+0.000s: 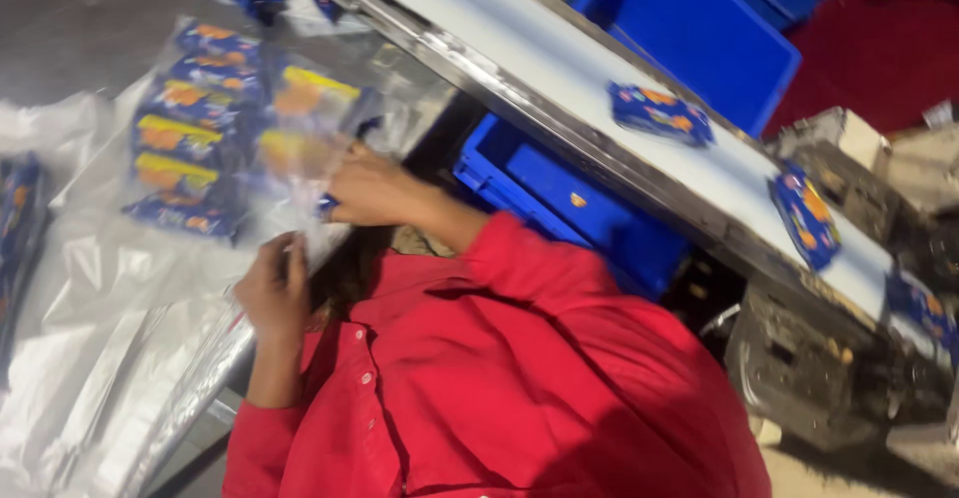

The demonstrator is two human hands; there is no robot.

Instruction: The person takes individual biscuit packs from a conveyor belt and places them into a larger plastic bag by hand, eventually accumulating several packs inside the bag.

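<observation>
Head view: clear plastic bag filled with blue-and-yellow snack packets [215, 123], lying on the grey table [70, 18]; long axis runs from 7 to 1 o'clock. Its open mouth lies toward 5 o'clock, at both hands. Right hand [368, 188], reaching into the mouth, fingers closed on a small blue packet [330, 201]. Left hand [275, 288], at 7 o'clock from the right, pinches the bag's lower edge. Loose packets ride the white conveyor belt [519, 53] at 2 o'clock.
</observation>
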